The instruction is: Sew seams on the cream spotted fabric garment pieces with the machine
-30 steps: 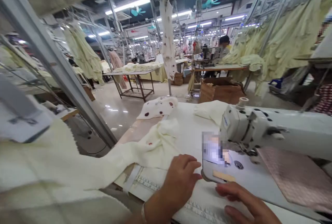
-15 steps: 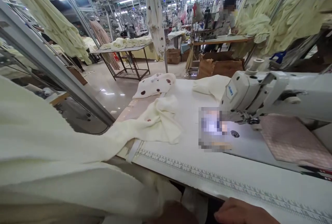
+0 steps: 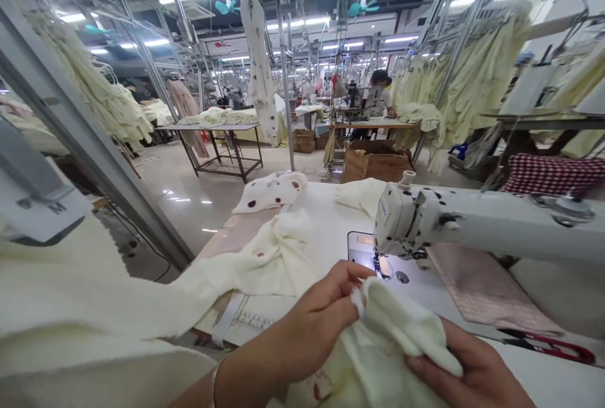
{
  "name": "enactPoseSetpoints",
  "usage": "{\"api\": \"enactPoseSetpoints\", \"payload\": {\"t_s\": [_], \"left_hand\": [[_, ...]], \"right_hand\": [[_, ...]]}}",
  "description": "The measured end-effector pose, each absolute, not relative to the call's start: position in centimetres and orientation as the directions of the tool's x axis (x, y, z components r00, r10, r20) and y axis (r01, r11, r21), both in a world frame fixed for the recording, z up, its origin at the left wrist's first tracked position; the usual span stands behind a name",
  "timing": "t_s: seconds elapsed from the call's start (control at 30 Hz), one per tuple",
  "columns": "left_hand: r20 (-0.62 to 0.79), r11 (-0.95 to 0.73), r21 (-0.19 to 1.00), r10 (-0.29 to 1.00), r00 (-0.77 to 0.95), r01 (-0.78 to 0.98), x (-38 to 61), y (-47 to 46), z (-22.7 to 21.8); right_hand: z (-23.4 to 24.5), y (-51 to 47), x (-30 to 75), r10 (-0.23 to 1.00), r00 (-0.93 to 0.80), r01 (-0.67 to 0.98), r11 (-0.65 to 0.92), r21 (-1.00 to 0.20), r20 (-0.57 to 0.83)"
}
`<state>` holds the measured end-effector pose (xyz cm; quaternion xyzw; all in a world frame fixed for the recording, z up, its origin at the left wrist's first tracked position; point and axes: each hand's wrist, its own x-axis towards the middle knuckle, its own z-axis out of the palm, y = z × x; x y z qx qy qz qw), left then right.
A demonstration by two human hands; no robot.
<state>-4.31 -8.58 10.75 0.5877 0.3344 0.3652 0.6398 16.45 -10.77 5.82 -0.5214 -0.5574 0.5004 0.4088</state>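
Note:
My left hand (image 3: 312, 326) pinches the top edge of a cream fabric piece (image 3: 392, 332) just in front of the sewing machine (image 3: 472, 222). Under the same piece, my right hand (image 3: 467, 373) holds it from below with curled fingers. The fabric is lifted off the white sewing table (image 3: 331, 231) and bunched between both hands. The needle area (image 3: 380, 263) lies a short way beyond my left fingers. More cream cloth (image 3: 142, 307) drapes from the table's left side toward me.
A spotted white piece (image 3: 271, 190) and a folded cream piece (image 3: 362, 193) lie at the table's far end. Pink cloth (image 3: 477, 285) and red-handled scissors (image 3: 553, 348) sit right of the needle. A slanted metal post (image 3: 94, 137) stands left. A person sits at a distant table.
Both hands dropped below the table edge, then came back up holding a cream fabric piece in front of the machine. The view dipped and rose again.

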Motion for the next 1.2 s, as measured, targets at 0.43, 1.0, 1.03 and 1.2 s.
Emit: {"api": "enactPoseSetpoints", "payload": {"t_s": [0.43,1.0,1.03,1.2], "left_hand": [[-0.044,-0.103,0.956,0.875,0.481,0.274,-4.2,-7.5,9.7],[0.444,-0.673,0.256,0.72,0.534,0.694,-3.1,-9.8,15.9],[0.471,-0.679,0.212,0.701,0.536,0.702,-2.7,-9.9,16.0],[0.524,-0.688,0.092,0.648,0.553,0.72,-1.4,-9.4,16.7]], "right_hand": [[7.2,-9.1,18.7,0.987,-0.111,-0.237,-0.14,-0.961,-0.116],[11.9,-7.3,17.9,0.91,-0.282,0.248,0.375,-0.893,0.304],[12.4,-7.3,17.6,0.894,-0.293,0.325,0.426,-0.844,0.338],[14.6,-7.3,16.4,0.83,-0.251,0.286,0.556,-0.781,0.499]]}}
